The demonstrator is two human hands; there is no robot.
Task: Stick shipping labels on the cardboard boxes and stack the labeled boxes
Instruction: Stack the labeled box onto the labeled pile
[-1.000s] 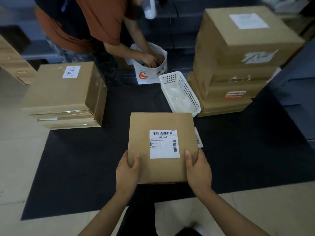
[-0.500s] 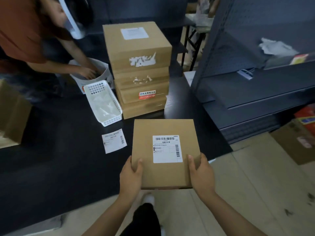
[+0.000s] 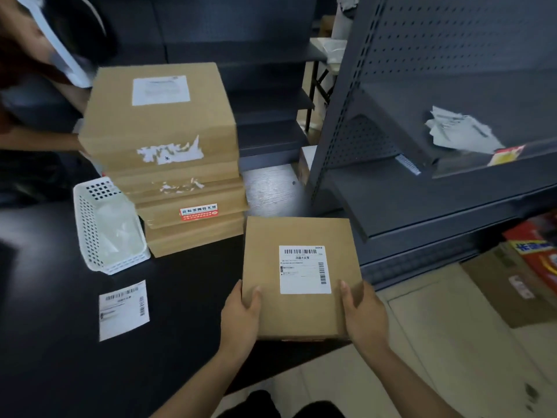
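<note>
I hold a flat cardboard box off the floor in both hands, its top bearing a white shipping label. My left hand grips its near left edge with the thumb on top. My right hand grips the near right edge the same way. Just beyond and to the left stands a stack of several cardboard boxes; the top one carries a white label. A loose shipping label lies on the dark mat to the left.
A white perforated basket stands left of the stack. Another person's arm reaches in at the far left. A dark metal shelving unit rises on the right, holding paper scraps. An open carton sits on the tiled floor beneath it.
The view has swung right and the labelled box, held in both hands, has come off the mat and moved toward the stack and shelving. The loose label it covered now lies exposed.
</note>
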